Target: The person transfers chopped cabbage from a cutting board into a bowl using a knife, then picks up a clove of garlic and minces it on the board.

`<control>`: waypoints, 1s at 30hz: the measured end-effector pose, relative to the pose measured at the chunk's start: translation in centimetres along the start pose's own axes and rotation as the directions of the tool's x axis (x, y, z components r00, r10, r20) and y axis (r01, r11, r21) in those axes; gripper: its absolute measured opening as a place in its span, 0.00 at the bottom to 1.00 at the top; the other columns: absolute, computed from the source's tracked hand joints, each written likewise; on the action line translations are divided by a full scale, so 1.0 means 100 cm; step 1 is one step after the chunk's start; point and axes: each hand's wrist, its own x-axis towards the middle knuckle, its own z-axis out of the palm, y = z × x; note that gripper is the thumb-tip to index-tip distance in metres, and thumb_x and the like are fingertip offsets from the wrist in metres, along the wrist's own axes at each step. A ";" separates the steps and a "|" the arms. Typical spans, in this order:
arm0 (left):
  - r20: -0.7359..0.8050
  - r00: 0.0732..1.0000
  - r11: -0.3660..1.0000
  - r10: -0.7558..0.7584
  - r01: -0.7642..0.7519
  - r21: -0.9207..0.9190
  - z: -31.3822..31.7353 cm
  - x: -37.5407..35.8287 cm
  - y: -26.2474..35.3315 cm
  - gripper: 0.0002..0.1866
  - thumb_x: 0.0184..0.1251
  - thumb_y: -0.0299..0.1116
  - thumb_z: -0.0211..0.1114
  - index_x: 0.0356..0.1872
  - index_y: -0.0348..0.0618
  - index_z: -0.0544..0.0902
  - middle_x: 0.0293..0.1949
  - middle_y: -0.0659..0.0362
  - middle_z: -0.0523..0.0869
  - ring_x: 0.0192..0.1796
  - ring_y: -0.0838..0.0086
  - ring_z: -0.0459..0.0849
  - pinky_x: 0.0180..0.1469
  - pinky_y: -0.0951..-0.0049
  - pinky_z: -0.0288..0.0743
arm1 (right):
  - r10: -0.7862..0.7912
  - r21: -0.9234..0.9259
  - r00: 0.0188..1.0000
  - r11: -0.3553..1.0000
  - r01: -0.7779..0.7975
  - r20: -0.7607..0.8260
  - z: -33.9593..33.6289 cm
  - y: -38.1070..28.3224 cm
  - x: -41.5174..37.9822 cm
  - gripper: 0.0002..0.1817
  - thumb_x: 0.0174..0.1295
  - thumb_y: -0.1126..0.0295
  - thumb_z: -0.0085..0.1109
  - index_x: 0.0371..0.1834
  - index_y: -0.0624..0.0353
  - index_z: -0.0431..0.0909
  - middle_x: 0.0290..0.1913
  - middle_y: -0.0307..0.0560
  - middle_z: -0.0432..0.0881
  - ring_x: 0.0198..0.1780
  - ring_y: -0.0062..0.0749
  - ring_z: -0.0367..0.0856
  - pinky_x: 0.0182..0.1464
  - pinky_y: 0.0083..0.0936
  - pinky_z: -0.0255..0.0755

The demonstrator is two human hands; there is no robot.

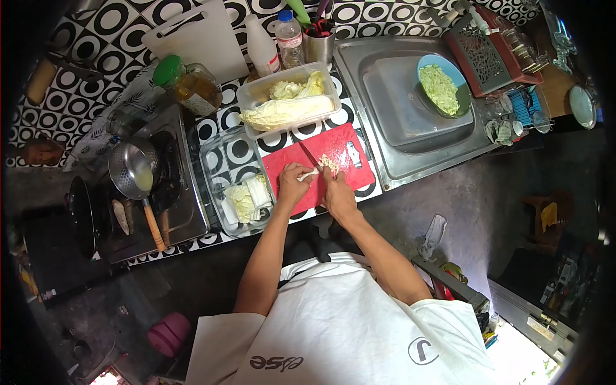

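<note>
Setting: black-and-white circle-patterned kitchen surface [221,119] seen from above, with a person in a white shirt standing at it.
Left hand [294,183]: fingers curled down and pressing on a pale strip of cabbage stalk [308,174], holding it flat on the board.
Right hand [335,192]: fingers closed around the handle of a knife [312,157], whose blade points away from the body, just beside the left hand.
Cabbage stalk: lies on the red cutting board [350,144], between the two hands.
Chopped pieces [330,163]: small pale pile on the board, just beyond the right hand.
Red cutting board: set at a slant on the surface, directly in front of the person, touching the edge of the sink.
Glass dish [218,160]: clear rectangular dish just left of the board, holding cut cabbage pieces [247,199].
Plastic tub [253,93]: clear container behind the board, holding large cabbage leaves [285,110].
Sink [398,138]: steel basin to the right of the board, with a blue bowl [457,77] of shredded greens inside.
Stove [186,205]: at the left, with a small metal saucepan [133,170] on it, wooden handle pointing toward the person.
Back of the surface: white cutting board [196,38], oil bottle with green cap [189,83], white bottle [263,48], water bottle [290,40], and a metal cup of utensils [319,42].
</note>
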 end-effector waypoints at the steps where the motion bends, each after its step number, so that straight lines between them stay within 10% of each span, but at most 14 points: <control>1: -0.017 0.999 0.999 0.033 -0.033 0.018 0.001 0.000 -0.002 0.09 0.44 0.27 0.73 0.30 0.40 0.86 0.32 0.56 0.82 0.38 0.66 0.80 0.41 0.69 0.74 | -0.007 0.014 1.000 1.000 0.007 0.009 -0.002 -0.001 0.001 0.44 0.43 0.78 0.68 0.66 0.58 0.56 0.45 0.67 0.69 0.39 0.64 0.79 0.40 0.47 0.76; 24: -0.027 0.985 0.983 0.172 -0.170 0.070 0.002 0.000 -0.009 0.07 0.46 0.23 0.69 0.30 0.40 0.86 0.33 0.54 0.82 0.40 0.61 0.80 0.43 0.67 0.74 | -0.053 -0.055 0.997 0.997 0.051 -0.048 0.029 0.004 0.002 0.34 0.54 0.78 0.53 0.67 0.59 0.56 0.47 0.69 0.67 0.32 0.61 0.81 0.34 0.46 0.78; 30: -0.006 1.000 0.999 -0.020 0.019 -0.030 -0.004 -0.003 0.007 0.09 0.45 0.22 0.69 0.31 0.40 0.86 0.32 0.55 0.83 0.37 0.65 0.81 0.42 0.69 0.75 | -0.002 0.009 1.000 1.000 0.002 0.020 0.021 0.017 -0.025 0.36 0.52 0.77 0.58 0.66 0.56 0.55 0.46 0.67 0.68 0.35 0.61 0.80 0.37 0.47 0.76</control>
